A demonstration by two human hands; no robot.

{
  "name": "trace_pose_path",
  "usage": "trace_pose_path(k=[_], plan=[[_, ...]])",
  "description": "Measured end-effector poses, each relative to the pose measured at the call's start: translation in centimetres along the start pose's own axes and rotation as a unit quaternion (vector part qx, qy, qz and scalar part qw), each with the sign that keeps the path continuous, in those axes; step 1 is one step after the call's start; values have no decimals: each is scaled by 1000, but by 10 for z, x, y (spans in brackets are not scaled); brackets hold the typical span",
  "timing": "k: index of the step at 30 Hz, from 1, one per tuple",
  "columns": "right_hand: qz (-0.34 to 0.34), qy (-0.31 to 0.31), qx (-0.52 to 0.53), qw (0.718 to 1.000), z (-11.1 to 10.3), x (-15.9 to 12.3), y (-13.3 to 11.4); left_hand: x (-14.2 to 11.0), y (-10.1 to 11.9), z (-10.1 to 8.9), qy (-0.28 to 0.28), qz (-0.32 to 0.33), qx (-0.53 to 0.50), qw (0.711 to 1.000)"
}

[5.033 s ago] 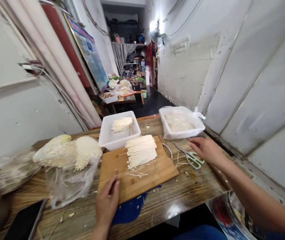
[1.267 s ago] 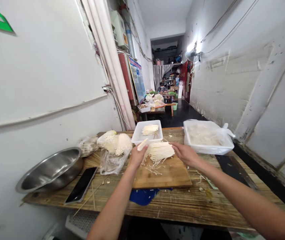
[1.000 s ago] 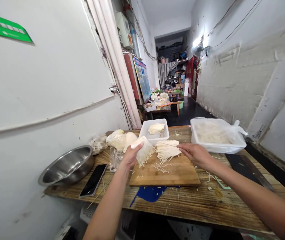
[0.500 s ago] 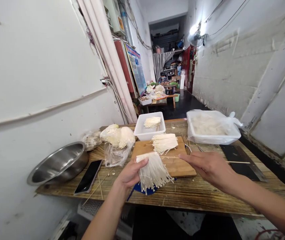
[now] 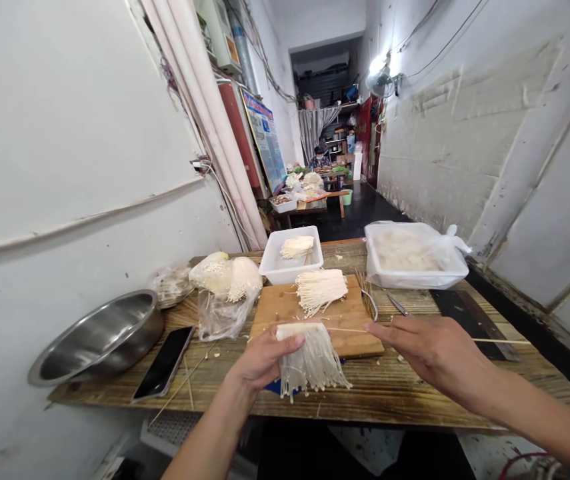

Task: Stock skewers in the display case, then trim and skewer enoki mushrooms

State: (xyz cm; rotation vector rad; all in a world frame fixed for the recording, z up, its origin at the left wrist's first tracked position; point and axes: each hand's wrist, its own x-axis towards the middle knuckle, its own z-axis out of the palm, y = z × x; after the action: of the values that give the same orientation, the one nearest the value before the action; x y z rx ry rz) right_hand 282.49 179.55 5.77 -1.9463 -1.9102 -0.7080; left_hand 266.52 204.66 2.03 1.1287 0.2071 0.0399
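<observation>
My left hand [image 5: 265,355] is closed on a flat bunch of enoki mushrooms [image 5: 311,363], its thumb on top and the thin stems fanning down toward me. Between its fingers my right hand [image 5: 427,343] pinches a thin wooden skewer [image 5: 501,341], held level. The skewer's left end reaches the top edge of the bunch; whether it has entered cannot be made out. Behind them, a pile of enoki [image 5: 321,291] lies on the wooden cutting board [image 5: 275,308]. Another enoki bunch [image 5: 297,247] rests in a white plastic tub [image 5: 285,275].
Bagged enoki [image 5: 229,283], a phone [image 5: 165,363] and a steel bowl [image 5: 102,337] stand on the left. A bag-wrapped white tub [image 5: 417,277], skewers [image 5: 363,283], scissors [image 5: 397,303] and a dark cleaver blade [image 5: 475,323] lie on the right. A person [image 5: 319,159] sits far back.
My left hand has lifted a bunch of enoki off the board and brought it toward me. My right hand has picked up a skewer and brought its end to the bunch's edge.
</observation>
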Motion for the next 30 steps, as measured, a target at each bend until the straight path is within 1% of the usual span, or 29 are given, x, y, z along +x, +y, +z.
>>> trace_pose_path(k=[6,10,17,22,27,30], plan=[[-2,4,5,1000,-2,1,0,0,1,4,-17,-1,5,1000],[0,-9,20,1000,-3,1,-1,0,2,5,-35,-1,10,999],[4,-17,54,998,-4,-3,0,0,5,13,-50,-6,16,999],[12,-35,75,997,-6,-5,1,0,7,18,-28,-3,50,998],[26,-33,103,994,-9,-7,-1,-1,7,23,23,58,134,989],[37,-32,110,993,-11,-9,-4,-1,4,25,43,76,162,983]])
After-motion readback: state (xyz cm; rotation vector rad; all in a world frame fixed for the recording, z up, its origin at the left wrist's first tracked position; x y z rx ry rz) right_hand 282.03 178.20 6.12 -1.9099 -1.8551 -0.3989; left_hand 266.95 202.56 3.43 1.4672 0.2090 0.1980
